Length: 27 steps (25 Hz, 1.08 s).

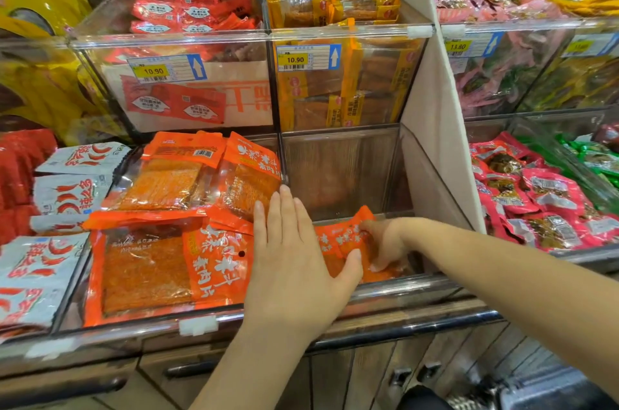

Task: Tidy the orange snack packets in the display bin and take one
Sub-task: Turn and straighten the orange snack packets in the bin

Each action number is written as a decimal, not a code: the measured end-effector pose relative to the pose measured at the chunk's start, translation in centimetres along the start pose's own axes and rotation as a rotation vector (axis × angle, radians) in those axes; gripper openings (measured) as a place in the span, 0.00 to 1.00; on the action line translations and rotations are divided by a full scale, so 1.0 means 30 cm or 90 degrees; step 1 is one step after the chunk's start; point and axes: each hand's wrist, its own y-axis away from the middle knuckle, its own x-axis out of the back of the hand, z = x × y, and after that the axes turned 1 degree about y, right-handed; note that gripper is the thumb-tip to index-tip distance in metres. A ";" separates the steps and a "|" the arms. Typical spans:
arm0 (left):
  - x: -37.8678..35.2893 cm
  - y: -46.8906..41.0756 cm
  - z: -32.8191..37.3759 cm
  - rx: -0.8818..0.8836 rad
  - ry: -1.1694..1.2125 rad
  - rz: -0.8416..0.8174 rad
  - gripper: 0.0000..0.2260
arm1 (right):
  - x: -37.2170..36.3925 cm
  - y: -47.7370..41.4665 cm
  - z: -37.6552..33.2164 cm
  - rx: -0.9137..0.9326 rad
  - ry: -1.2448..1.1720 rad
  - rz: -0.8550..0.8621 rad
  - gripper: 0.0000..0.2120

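Note:
Several orange snack packets (pixel 157 262) lie in the clear display bin (pixel 197 326) at the lower middle, some flat, some leaning at the back. My left hand (pixel 294 262) lies flat with fingers spread over the divider between this bin and the neighbouring one on the right. In that right-hand bin (pixel 341 168), mostly bare, my right hand (pixel 385 245) reaches down and grips an orange snack packet (pixel 338 238) at its edge. The lower part of that packet is hidden behind my left hand.
Grey-white chilli packets (pixel 67 195) fill the bin to the left. Pink-red packets (pixel 542 205) fill the bin on the right behind a white partition (pixel 432 101). Upper clear bins hold red packets (pixel 181 14) and yellow-orange packets (pixel 351 4), with 10.90 price tags (pixel 294 59).

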 end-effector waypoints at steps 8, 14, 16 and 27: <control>-0.050 -0.001 -0.006 -0.028 0.051 0.045 0.44 | -0.007 -0.013 -0.012 -0.110 0.243 -0.082 0.27; -0.003 -0.002 -0.006 -0.023 0.065 0.006 0.36 | -0.010 0.005 -0.041 -0.066 0.234 -0.055 0.29; 0.012 0.010 -0.014 -0.037 0.106 -0.007 0.32 | 0.004 0.044 -0.081 -0.003 0.203 0.061 0.24; 0.366 -0.110 -0.434 0.050 0.131 0.214 0.15 | -0.034 0.265 -0.515 0.249 -0.317 0.525 0.27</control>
